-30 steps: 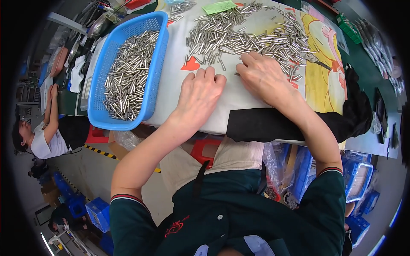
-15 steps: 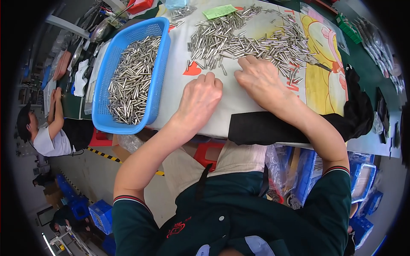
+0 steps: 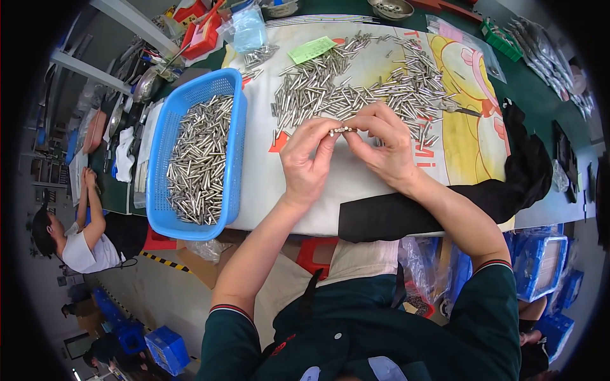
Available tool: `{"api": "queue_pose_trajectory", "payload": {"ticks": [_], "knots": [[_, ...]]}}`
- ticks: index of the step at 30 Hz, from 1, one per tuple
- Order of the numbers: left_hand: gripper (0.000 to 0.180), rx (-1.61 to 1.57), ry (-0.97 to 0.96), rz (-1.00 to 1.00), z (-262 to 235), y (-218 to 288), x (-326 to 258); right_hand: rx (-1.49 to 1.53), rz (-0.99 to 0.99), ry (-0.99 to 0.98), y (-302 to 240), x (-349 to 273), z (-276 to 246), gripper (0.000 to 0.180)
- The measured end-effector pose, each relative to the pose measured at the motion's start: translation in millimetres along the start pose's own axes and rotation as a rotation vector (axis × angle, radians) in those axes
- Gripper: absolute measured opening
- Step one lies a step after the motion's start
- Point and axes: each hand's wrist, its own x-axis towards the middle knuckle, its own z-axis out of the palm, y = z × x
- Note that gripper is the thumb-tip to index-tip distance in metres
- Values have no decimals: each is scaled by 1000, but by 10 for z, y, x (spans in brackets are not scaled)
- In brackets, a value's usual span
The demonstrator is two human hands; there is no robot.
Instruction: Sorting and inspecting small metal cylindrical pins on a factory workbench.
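Note:
My left hand (image 3: 307,154) and my right hand (image 3: 384,141) meet above the white cloth (image 3: 267,184). Between their thumbs and fingers they pinch a short row of small metal pins (image 3: 340,131), seen end-on. Just beyond my fingers spreads a loose pile of silvery metal pins (image 3: 311,92). To the left stands a blue perforated plastic basket (image 3: 236,149) holding many similar pins. A green paper slip (image 3: 312,49) lies at the pile's far left edge. Some of the pins in my grip are covered by my fingers.
A black cloth (image 3: 394,214) lies along the table's near edge, under my right forearm. A pointed tool (image 3: 462,110) rests right of the pile. Farther back are a green tray (image 3: 501,41) and a metal bowl (image 3: 391,9). A co-worker (image 3: 82,222) works at far left.
My two hands, earlier apart and closed over the cloth, have come together and turned so that the row of pins shows between them. The whole view has shifted slightly.

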Motion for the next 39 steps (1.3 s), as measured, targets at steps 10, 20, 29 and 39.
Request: {"api": "queue_pose_trajectory", "payload": {"ticks": [10, 20, 29, 39], "knots": [[16, -76, -4, -150, -18, 16, -64, 56, 22, -30, -6, -23, 23, 17], [18, -486, -126, -577, -37, 18, -71, 191, 473, -222, -1, -14, -14, 13], [20, -689, -231, -881, -125, -20, -20, 217, 673, -325, -8, 20, -38, 16], [17, -648, -247, -896, -160, -2, -9, 274, 651, -327, 13, -6, -56, 16]]}}
